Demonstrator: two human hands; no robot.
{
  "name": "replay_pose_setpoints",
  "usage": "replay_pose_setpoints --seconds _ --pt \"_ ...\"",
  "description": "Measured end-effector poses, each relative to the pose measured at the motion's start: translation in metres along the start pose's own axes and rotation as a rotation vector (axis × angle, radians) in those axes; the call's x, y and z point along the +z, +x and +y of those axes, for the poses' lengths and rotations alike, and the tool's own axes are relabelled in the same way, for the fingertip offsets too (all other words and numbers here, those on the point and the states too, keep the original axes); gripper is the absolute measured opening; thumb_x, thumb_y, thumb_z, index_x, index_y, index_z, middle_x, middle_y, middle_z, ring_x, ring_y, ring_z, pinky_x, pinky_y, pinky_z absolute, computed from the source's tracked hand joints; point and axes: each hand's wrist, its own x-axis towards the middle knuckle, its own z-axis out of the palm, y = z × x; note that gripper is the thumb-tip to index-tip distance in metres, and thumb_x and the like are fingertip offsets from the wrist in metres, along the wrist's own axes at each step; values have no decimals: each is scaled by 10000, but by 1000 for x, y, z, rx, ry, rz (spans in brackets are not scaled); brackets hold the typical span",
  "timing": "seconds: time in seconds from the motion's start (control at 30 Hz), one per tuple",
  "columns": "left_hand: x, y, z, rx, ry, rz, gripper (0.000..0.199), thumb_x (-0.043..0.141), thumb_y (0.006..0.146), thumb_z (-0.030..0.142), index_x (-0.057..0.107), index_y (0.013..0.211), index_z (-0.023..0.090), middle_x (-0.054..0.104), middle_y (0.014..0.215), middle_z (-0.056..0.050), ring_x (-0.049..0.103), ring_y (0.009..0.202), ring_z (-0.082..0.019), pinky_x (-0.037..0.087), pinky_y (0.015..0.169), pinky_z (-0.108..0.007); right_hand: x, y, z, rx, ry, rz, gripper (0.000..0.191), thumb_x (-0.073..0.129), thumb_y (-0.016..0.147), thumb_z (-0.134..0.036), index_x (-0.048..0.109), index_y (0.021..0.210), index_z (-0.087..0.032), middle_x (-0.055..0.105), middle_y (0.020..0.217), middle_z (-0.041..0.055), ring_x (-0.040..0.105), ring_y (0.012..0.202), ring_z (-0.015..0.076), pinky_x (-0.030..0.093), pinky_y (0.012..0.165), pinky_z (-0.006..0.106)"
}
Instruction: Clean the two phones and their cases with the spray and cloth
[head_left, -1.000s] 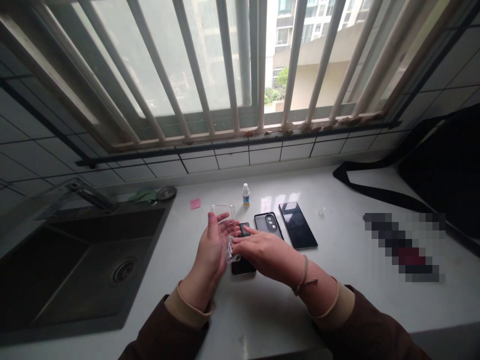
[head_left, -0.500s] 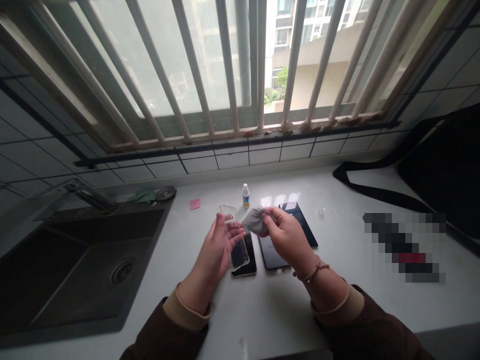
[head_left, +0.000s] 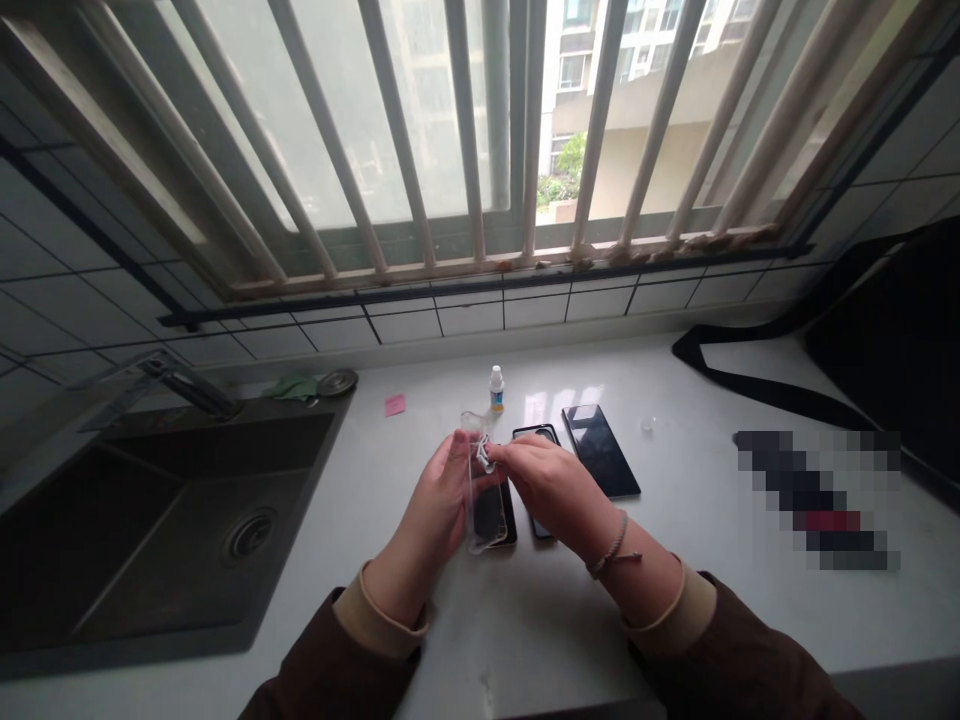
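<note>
A clear phone case [head_left: 475, 520] is held up by my left hand [head_left: 444, 487], its fingers closed around the upper part. My right hand [head_left: 547, 480] pinches a crumpled grey cloth [head_left: 484, 455] and presses it against the case near its top. Most of the cloth is hidden by my fingers. Below the case a dark phone [head_left: 511, 520] lies on the counter, partly seen through the clear plastic. Under my right hand sits another dark phone [head_left: 543, 530], mostly covered. Just right of it lies a third dark phone or small tablet [head_left: 602, 452].
A small white bottle [head_left: 496, 392] stands behind my hands on the white counter [head_left: 360, 600]. Left are a pink note [head_left: 394, 405] and a dark sink [head_left: 187, 520] with a faucet [head_left: 187, 385]. A black bag [head_left: 885, 330] with its strap lies right. A barred window rises behind.
My right hand has moved left, bringing the grey cloth from beside the case onto it. My left fingers have closed in around the case. The view has shifted slightly.
</note>
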Motion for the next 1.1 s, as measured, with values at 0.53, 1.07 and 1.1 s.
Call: replay_pose_setpoints --seconds 0.53,1.07,1.1 --pt "-6 9 2 1 -86 268 622 685 922 711 650 1124 123 717 920 -103 733 803 -196 626 792 -323 0 -1 -20 92 273 -279 169 573 1026 -108 704 1053 -211 755 944 49 679 868 189 547 777 294" --pt "-6 4 -1 52 5 184 673 738 874 716 646 1191 130 733 986 -110 722 884 -219 581 849 -339 18 -1 -26 685 1461 -146 334 799 938 -488 727 1044 -180 702 948 21 633 829 133 525 803 269" --pt "-6 3 -1 61 23 161 651 722 893 709 648 1198 139 732 1002 -105 720 890 -213 576 851 -331 19 -1 -26 723 1523 -122 348 828 912 -485 730 1041 -178 706 943 20 641 827 130 531 810 268"
